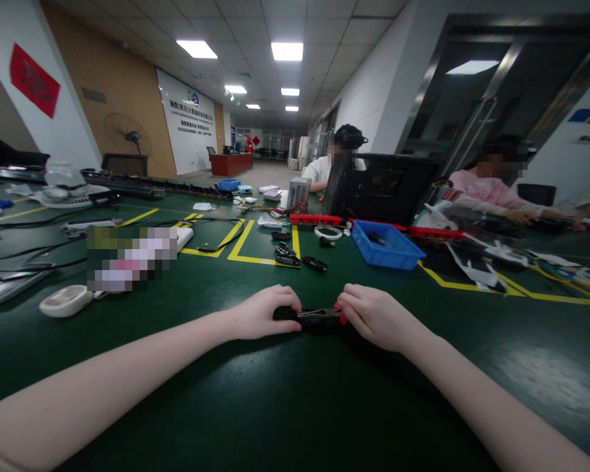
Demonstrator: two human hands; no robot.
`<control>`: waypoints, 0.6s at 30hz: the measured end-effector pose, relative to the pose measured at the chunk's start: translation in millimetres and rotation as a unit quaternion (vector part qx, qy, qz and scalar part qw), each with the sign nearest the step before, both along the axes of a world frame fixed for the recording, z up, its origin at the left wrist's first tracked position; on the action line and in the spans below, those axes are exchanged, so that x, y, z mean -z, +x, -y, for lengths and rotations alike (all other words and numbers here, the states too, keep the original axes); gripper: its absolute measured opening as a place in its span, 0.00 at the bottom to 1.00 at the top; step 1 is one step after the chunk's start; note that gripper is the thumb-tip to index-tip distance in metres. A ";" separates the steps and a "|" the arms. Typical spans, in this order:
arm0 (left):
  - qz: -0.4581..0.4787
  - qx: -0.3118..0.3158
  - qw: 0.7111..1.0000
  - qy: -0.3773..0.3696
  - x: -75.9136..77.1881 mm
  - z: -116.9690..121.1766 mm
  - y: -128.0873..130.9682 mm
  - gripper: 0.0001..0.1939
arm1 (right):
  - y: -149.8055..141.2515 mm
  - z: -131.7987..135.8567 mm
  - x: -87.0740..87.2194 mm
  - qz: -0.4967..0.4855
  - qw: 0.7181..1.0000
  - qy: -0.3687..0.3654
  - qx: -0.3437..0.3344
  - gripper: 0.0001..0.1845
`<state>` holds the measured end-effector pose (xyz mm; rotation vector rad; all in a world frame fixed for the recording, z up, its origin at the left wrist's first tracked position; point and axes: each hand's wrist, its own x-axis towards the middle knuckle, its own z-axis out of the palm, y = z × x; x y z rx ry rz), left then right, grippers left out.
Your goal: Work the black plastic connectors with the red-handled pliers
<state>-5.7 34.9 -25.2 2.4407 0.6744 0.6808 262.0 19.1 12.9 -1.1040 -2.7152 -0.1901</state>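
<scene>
2 hands, pliers [319, 315] lying crosswise between them.
The left hand [266, 312] curls around a black part [284, 313]; the right hand [376, 316] grips the red handles [343, 317], tips pointing left at that part. Beyond, on the green table [275, 406], loose black pieces [288, 259] lie ahead, 1 blue tray [391, 256] to their right.

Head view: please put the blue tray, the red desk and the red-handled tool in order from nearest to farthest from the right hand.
1. Red-handled tool: at the right hand, touching its fingers.
2. Blue tray: ahead of the hand.
3. Red desk: far back, to the left.
</scene>
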 end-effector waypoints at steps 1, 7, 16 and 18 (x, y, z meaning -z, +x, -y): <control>0.000 0.000 1.000 0.000 -0.2 0.1 0.1 0.08 | 0.7 -0.4 -0.3 0.000 1.000 0.001 -0.001 0.18; 0.004 0.000 1.000 -0.002 -0.2 0.1 0.3 0.09 | 1.9 -1.8 -0.1 0.007 1.000 -0.008 0.003 0.18; 0.007 0.004 1.000 0.002 -0.2 -0.1 -0.5 0.10 | 0.9 0.5 0.4 0.002 1.000 0.004 0.001 0.18; 0.008 0.005 1.000 0.002 -0.8 0.4 -0.7 0.10 | 1.4 -0.3 1.4 0.000 1.000 0.010 -0.001 0.18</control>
